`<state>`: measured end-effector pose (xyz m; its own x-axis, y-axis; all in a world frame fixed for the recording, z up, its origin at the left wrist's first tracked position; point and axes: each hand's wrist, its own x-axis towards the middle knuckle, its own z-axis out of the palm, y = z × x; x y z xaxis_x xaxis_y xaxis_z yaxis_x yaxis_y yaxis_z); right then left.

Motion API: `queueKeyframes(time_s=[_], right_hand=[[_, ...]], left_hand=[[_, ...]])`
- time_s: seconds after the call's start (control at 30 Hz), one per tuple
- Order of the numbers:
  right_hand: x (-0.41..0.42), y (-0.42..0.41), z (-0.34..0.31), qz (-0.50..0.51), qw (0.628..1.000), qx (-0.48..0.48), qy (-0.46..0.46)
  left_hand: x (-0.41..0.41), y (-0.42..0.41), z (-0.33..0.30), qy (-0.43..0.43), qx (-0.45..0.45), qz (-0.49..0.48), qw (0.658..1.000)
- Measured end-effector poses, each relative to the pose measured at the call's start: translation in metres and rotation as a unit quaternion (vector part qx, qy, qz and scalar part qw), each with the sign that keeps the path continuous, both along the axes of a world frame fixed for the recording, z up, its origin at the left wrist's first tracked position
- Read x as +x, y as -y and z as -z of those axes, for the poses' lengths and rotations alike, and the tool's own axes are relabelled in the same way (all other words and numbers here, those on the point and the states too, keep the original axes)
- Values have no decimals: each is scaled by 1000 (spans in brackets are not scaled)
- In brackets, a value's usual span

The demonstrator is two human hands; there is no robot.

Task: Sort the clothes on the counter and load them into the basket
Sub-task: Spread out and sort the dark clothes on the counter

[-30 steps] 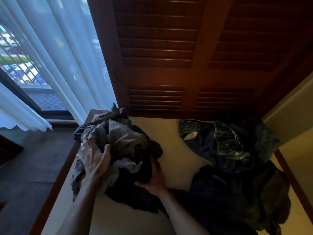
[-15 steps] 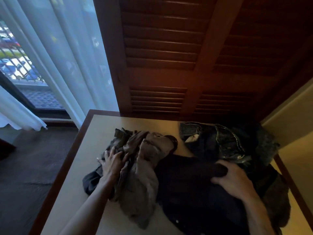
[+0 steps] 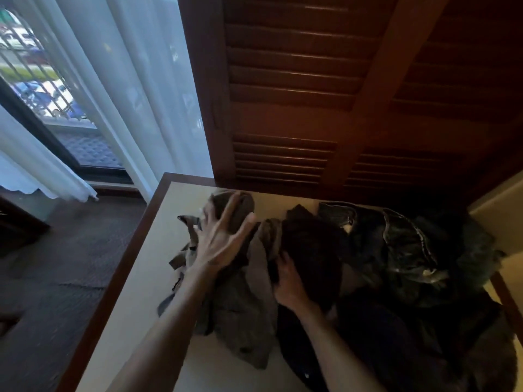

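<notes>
The clothes lie heaped on the tabletop (image 3: 135, 278): a grey garment (image 3: 240, 301) at left, a black garment (image 3: 311, 244) in the middle, jeans (image 3: 396, 244) at right. The left hand (image 3: 220, 241) rests on the grey garment, fingers (image 3: 229, 207) spread wide. The right hand (image 3: 288, 281) grips the black garment's edge, fingers curled in. All pieces look soft and limp; the jeans probably heaviest and stiffest. Best hold: gather a thick fold, or the jeans' waistband. No basket is in view.
</notes>
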<state>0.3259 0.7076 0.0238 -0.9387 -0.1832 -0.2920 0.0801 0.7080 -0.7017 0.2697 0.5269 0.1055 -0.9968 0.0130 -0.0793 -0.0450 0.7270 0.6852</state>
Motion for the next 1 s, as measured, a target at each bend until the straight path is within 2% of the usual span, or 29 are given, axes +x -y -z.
queueKeyframes(time_s=[0.07, 0.17, 0.2, 0.3, 0.37, 0.5, 0.57, 0.7, 0.77, 0.83, 0.87, 0.93, 1.0], right_hand=[[-16, -11, -3, 1, 999, -53, -3], [-35, -30, -11, -18, 998, -54, 37], [-36, -33, -7, -31, 998, -39, 29], [-24, -40, 21, -105, 984, 143, -2], [-16, -50, 36, -107, 966, 234, -19], [-24, -71, 41, -74, 959, 270, -42], [-35, -89, 36, -61, 958, 279, -39], [-65, -126, 21, -44, 946, 320, 3], [-83, -125, 8, -1, 970, 237, 51], [-94, -105, -5, 76, 992, 93, 32], [-94, -86, -10, 84, 995, 57, 8], [-88, -39, -18, 41, 995, 86, -11], [-75, 2, -24, -57, 981, 188, -8]], left_hand=[[2, -34, 14, 15, -107, 107, 988], [-6, -54, 57, 53, -155, 101, 981], [-7, -55, 65, 35, -184, 97, 977], [-13, -30, 83, -51, -233, 83, 968], [-12, 3, 90, -54, -217, 29, 974], [4, 96, 95, -47, -194, -116, 973], [19, 147, 100, -41, -209, -142, 967], [31, 191, 101, -33, -243, -125, 961], [28, 182, 92, -45, -220, -105, 969], [21, 161, 81, -51, -190, -70, 978], [16, 148, 75, -46, -174, -47, 982], [-1, 122, 62, -17, -123, 1, 992], [-17, 102, 54, 26, -55, 26, 998]])
